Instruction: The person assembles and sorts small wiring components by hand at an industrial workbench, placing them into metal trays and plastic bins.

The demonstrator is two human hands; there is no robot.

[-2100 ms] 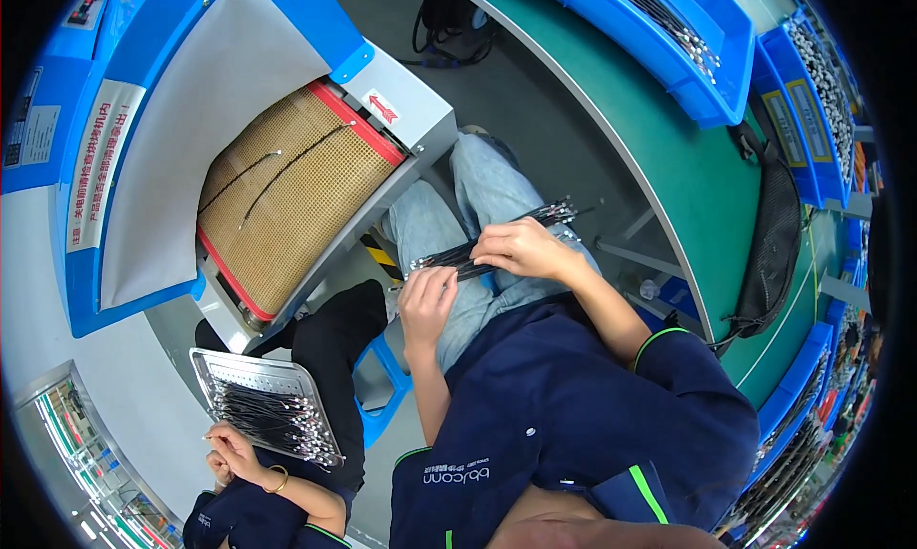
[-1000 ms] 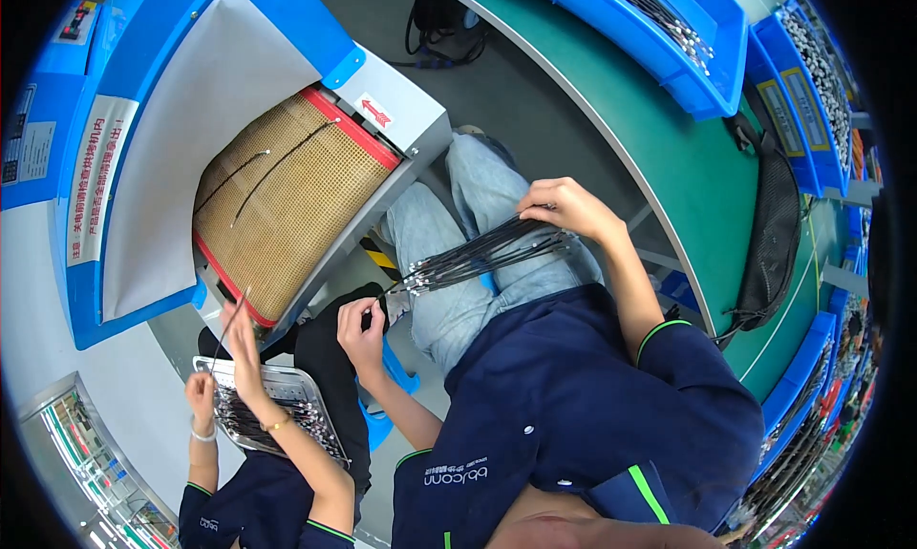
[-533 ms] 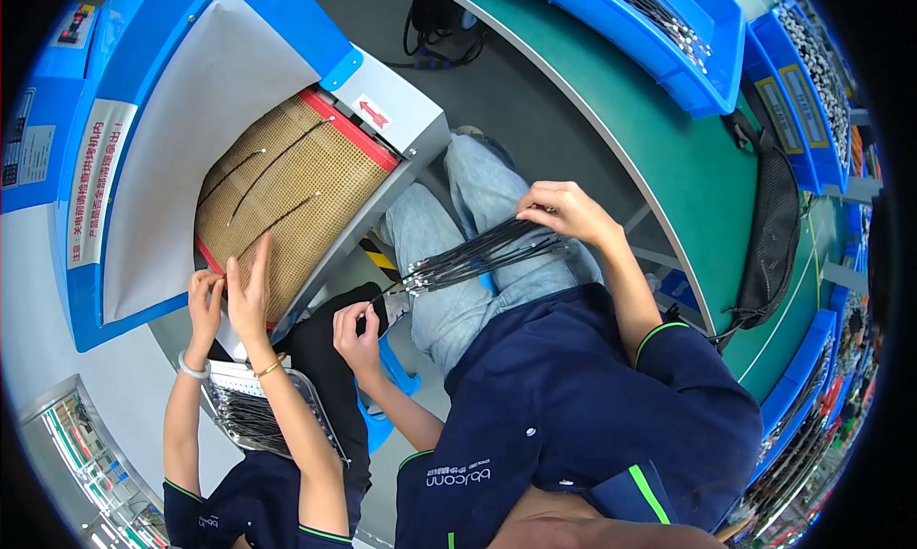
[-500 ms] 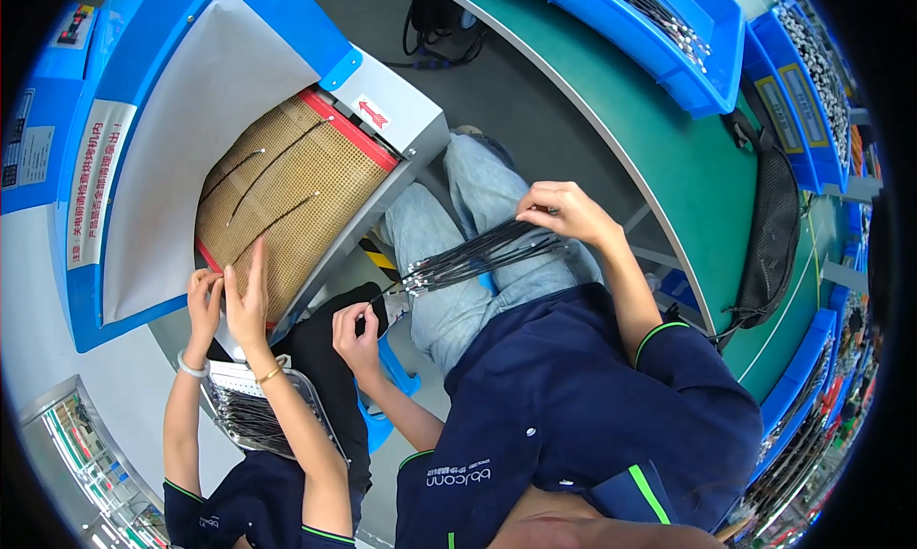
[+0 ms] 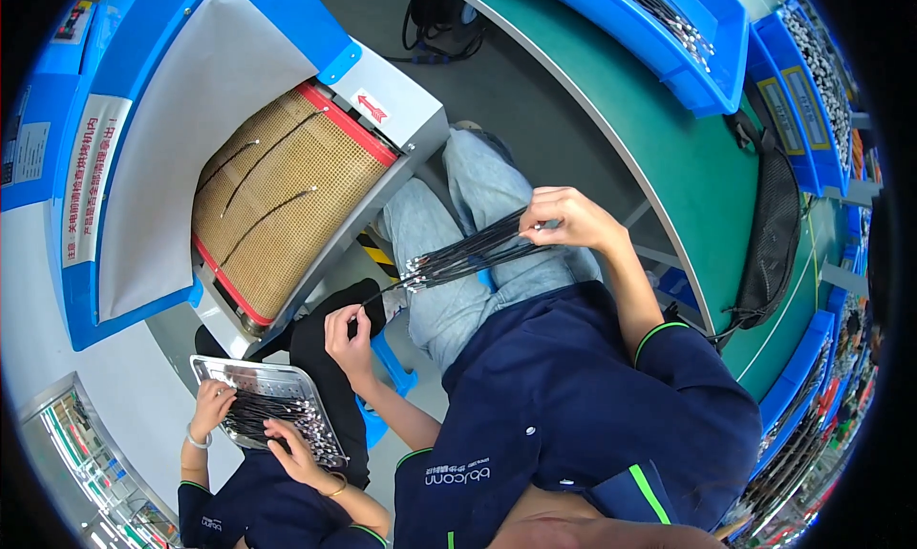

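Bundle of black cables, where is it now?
In the head view, the bundle of black cables is near the centre, across the jeans, its right end at the right hand, right of the mesh belt.

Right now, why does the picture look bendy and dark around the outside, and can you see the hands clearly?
In the head view, the wide fisheye lens bows the edge of the green table and leaves black corners; also in the head view, the left hand, right hand and black cables look fairly clear, while the blue bin at lower right looks squashed.
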